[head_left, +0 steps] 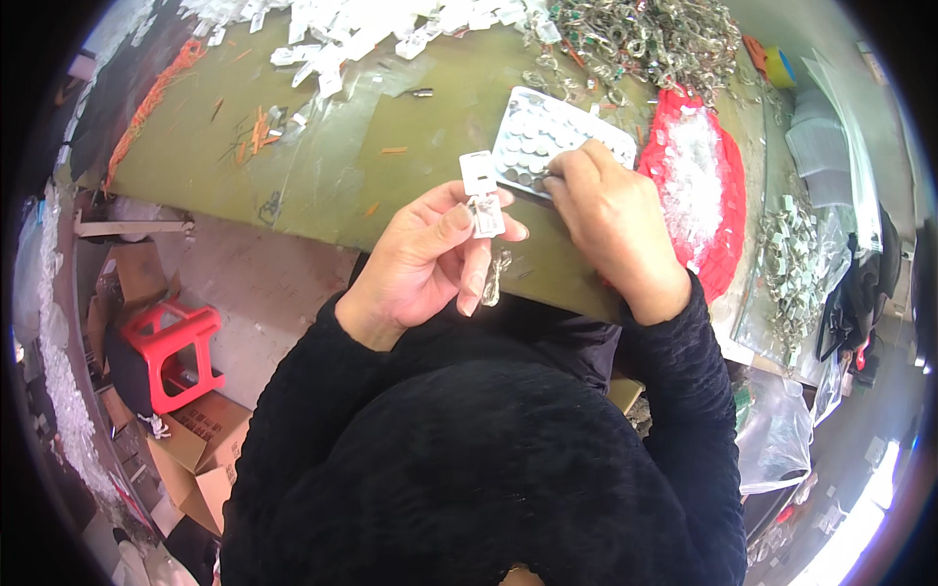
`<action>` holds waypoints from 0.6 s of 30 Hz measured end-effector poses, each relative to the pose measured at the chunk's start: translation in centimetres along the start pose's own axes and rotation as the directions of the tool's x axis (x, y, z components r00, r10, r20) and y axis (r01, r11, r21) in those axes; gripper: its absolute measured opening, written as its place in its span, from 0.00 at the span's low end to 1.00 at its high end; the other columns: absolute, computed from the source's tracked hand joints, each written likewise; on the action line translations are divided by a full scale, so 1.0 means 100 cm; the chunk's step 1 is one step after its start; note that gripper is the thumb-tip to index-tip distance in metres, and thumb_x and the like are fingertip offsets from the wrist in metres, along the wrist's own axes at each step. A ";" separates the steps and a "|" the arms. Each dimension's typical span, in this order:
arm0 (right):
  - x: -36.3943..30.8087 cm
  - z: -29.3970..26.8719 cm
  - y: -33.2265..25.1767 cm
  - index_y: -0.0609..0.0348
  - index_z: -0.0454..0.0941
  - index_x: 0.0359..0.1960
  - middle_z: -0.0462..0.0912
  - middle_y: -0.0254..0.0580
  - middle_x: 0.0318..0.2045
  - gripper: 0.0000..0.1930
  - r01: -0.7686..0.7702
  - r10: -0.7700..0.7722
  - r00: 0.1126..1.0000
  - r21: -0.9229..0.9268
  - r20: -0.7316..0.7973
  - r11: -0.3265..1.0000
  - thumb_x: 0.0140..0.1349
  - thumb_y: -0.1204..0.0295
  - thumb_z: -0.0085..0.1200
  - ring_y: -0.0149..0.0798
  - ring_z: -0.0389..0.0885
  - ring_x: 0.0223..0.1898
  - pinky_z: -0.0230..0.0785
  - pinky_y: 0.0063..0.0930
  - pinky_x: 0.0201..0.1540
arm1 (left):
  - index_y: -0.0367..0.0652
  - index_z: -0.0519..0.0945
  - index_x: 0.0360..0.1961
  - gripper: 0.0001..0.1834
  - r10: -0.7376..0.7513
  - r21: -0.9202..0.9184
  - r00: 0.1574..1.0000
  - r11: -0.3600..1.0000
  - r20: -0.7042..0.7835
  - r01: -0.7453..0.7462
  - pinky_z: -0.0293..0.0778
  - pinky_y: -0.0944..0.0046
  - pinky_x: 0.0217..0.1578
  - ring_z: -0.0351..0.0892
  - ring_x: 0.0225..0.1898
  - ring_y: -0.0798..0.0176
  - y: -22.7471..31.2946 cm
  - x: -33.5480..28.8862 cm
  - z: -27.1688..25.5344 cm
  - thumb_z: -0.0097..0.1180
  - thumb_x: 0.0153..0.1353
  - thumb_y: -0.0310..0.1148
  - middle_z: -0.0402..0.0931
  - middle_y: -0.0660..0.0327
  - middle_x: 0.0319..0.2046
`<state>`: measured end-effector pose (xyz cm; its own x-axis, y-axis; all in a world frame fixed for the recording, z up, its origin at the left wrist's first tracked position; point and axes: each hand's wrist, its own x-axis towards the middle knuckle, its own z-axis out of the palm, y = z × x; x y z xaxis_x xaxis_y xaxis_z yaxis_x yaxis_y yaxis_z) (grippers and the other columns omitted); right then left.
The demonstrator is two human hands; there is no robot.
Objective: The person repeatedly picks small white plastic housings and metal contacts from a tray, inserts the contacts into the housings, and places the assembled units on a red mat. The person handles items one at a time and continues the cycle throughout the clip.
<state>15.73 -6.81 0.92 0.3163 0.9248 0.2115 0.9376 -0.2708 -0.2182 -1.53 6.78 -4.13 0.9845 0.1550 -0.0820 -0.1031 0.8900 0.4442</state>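
The left hand (415, 262) pinches an opened white plastic case (479, 172) between its fingers, with a metallic chain (495, 278) dangling at six o'clock from it. The case sits at eight o'clock of a white tray (502, 127) of round discs (532, 145) on the bench (332, 166). The right hand (620, 220) bends its fingers into the tray; whether they grip a disc, I cannot tell.

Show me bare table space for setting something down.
Free: the green table between the orange scraps and the left hand. Another patch lies left of the white tray. Crowded: the far edge, under white pieces and a metal heap.
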 end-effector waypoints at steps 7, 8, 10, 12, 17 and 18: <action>-0.003 -0.010 -0.008 0.60 0.75 0.37 0.77 0.46 0.30 0.11 0.093 -0.030 0.984 0.359 -0.177 0.929 0.54 0.76 0.63 0.51 0.80 0.29 0.73 0.39 0.28 | 0.31 0.71 0.56 0.21 0.009 0.052 0.997 0.999 -0.077 -0.005 0.76 0.67 0.15 0.77 0.18 0.66 -0.003 -0.003 0.005 0.55 0.69 0.35 0.81 0.44 0.39; -0.004 -0.013 -0.012 0.60 0.75 0.37 0.77 0.46 0.30 0.11 0.141 -0.074 0.980 0.391 -0.182 0.910 0.54 0.76 0.63 0.50 0.80 0.29 0.73 0.39 0.28 | 0.32 0.72 0.56 0.20 0.017 0.081 0.995 0.997 -0.095 -0.010 0.77 0.67 0.16 0.77 0.18 0.65 -0.004 -0.003 0.007 0.55 0.69 0.35 0.81 0.45 0.37; -0.006 -0.019 -0.019 0.60 0.74 0.37 0.76 0.46 0.30 0.11 0.233 -0.160 0.968 0.454 -0.193 0.860 0.54 0.77 0.63 0.50 0.80 0.29 0.73 0.38 0.28 | 0.32 0.74 0.52 0.16 0.024 0.075 0.996 0.997 -0.081 -0.018 0.80 0.64 0.20 0.80 0.20 0.62 -0.004 -0.003 0.010 0.54 0.69 0.32 0.81 0.48 0.37; -0.007 -0.022 -0.026 0.60 0.74 0.37 0.76 0.45 0.29 0.10 0.277 -0.232 0.959 0.366 -0.164 0.889 0.53 0.78 0.60 0.48 0.80 0.29 0.73 0.37 0.28 | 0.32 0.74 0.49 0.14 0.034 0.096 0.994 0.995 -0.105 -0.024 0.81 0.63 0.22 0.82 0.23 0.60 -0.006 -0.004 0.013 0.54 0.69 0.31 0.81 0.50 0.35; -0.009 -0.026 -0.031 0.61 0.74 0.37 0.75 0.44 0.28 0.10 0.334 -0.318 0.942 0.342 -0.104 0.878 0.52 0.78 0.57 0.46 0.80 0.29 0.74 0.35 0.28 | 0.31 0.74 0.48 0.13 0.073 0.203 0.977 0.979 -0.198 -0.032 0.82 0.62 0.23 0.84 0.27 0.59 -0.012 -0.009 0.018 0.55 0.69 0.30 0.81 0.51 0.35; -0.010 -0.027 -0.030 0.61 0.75 0.38 0.75 0.44 0.28 0.11 0.328 -0.310 0.944 0.388 -0.109 0.861 0.51 0.79 0.58 0.46 0.80 0.30 0.74 0.35 0.28 | 0.31 0.74 0.48 0.13 0.051 0.175 0.982 0.984 -0.183 -0.019 0.82 0.62 0.23 0.84 0.27 0.59 -0.011 -0.010 0.019 0.55 0.69 0.30 0.81 0.51 0.36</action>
<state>13.01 -7.66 3.98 0.0235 0.9281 0.3716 0.8555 0.1737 -0.4879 -2.15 4.79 -2.85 0.9354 0.2762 -0.2206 -0.0953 0.7979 0.5952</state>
